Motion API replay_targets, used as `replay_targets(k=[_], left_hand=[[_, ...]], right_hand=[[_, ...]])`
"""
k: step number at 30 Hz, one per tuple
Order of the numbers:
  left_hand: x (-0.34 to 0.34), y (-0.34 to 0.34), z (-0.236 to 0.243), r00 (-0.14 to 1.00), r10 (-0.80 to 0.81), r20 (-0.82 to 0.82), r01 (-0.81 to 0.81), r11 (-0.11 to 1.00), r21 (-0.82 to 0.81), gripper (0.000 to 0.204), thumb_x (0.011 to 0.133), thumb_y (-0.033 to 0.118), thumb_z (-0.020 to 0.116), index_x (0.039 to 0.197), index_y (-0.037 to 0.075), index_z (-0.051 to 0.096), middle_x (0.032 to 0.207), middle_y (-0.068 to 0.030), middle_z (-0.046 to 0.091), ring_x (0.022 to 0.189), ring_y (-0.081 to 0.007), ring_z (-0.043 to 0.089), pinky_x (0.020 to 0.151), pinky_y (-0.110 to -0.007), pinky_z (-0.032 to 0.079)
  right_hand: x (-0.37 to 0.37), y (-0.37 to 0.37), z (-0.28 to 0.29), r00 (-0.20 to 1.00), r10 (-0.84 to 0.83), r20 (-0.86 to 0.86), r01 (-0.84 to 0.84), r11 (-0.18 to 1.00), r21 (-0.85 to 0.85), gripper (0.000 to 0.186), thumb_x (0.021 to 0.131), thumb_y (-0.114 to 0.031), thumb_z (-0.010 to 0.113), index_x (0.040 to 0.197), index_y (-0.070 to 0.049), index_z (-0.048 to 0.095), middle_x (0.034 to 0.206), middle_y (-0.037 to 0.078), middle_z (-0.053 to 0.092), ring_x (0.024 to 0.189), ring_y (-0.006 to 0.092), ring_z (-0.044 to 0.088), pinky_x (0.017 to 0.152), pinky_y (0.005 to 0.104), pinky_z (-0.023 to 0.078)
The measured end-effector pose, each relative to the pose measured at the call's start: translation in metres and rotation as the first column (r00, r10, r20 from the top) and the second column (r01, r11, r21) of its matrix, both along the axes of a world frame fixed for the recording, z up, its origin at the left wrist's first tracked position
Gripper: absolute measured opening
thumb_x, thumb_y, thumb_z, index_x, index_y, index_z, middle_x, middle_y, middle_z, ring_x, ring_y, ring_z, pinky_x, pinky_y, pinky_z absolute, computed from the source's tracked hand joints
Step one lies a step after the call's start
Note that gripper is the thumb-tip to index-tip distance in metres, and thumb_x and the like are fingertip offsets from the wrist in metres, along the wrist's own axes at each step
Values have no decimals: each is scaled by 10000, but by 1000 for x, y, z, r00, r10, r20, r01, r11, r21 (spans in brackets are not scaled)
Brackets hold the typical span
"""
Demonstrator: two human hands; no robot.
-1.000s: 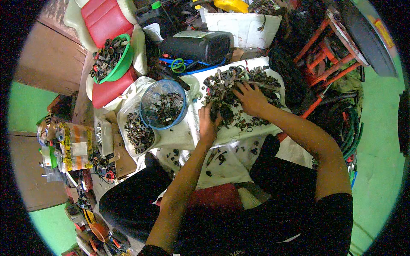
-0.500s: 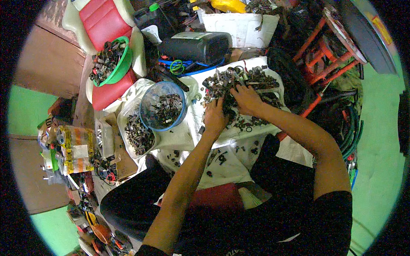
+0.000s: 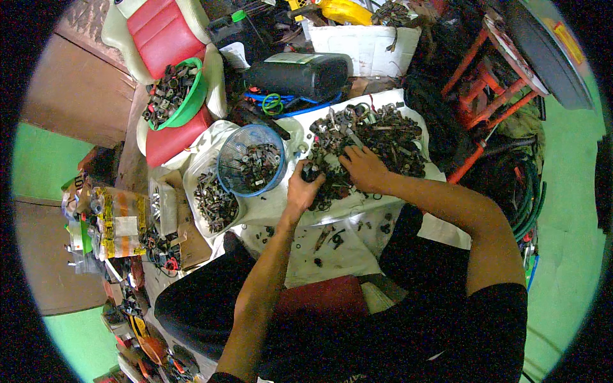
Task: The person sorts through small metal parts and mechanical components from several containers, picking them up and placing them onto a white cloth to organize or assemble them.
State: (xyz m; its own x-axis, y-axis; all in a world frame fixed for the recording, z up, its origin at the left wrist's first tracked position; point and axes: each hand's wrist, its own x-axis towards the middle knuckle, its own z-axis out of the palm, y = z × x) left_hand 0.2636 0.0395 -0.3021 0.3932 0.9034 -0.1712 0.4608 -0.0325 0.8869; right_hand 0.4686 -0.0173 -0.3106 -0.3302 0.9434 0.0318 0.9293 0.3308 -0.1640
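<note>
A heap of small dark metal parts [image 3: 383, 137] lies on a white sheet [image 3: 357, 220] in front of me. My left hand [image 3: 302, 189] is at the heap's near left edge, its fingers closed around a small dark part [image 3: 311, 171]. My right hand [image 3: 363, 167] rests palm down on the middle of the heap, fingers spread among the parts. A blue mesh basket [image 3: 250, 167] holding several parts stands just left of my left hand.
A green bowl of parts [image 3: 174, 96] sits on a red and white seat [image 3: 167, 35] at the far left. A black canister [image 3: 300, 73] and white box [image 3: 364, 45] lie beyond the heap. An orange metal stool [image 3: 491, 89] and coiled hoses [image 3: 530, 191] stand to the right. Clutter lines the left.
My left hand has moved from the heap's near edge toward the left, closer to the blue basket, closing on a small part. My right hand has stayed on the heap.
</note>
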Motion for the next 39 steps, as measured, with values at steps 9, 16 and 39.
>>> replay_targets(k=[9,16,39], left_hand=[[-19,-24,-26,919,265,-291,-30,785,619,442,790,306,651,1107,11,561,1131,-256,527,1053,-421,472,906,-483,391],[-26,-25,-27,929,255,-270,-45,799,599,455,823,311,624,1071,-65,559,1079,-263,541,1018,-426,478,889,-485,391],[-27,-55,-23,928,247,-281,-108,896,430,417,834,341,612,1064,-7,611,974,-212,632,985,-397,531,925,-476,348]], right_hand=[[-17,32,11,956,222,-192,-262,940,-220,722,726,-116,645,1354,-21,302,1403,195,323,1281,338,364,1041,445,326],[-22,24,20,981,191,26,-170,921,-351,638,831,-340,537,1351,-22,347,1379,238,334,1289,368,331,1072,469,259],[-21,42,-16,716,-425,-554,177,878,-444,467,911,-391,491,1129,20,532,1016,268,597,970,397,576,831,430,457]])
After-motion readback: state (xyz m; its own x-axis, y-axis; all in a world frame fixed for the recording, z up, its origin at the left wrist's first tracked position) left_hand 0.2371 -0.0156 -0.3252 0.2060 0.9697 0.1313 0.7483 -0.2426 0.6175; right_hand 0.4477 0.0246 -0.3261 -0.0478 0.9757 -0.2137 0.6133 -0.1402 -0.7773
